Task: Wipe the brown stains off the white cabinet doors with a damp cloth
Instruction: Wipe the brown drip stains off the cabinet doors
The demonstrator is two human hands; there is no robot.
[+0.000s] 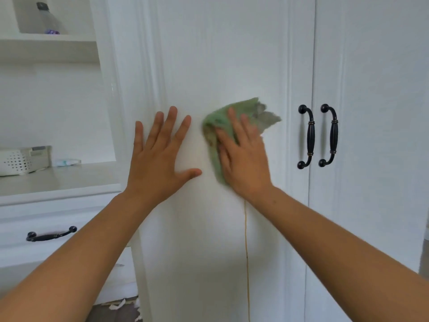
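Both arms outstretched, left hand [160, 156] flat, fingers spread; right hand [243, 156] flat, fingers straight.

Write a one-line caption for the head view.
Right hand presses a green cloth to the white cabinet door above a thin brown drip streak; left hand lies flat beside.

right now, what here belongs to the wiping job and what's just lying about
Job: green cloth, right hand pressing it, left hand flat on the cabinet door, brown drip line below.
Lying about: white basket, bottle, tube, torn scraps.
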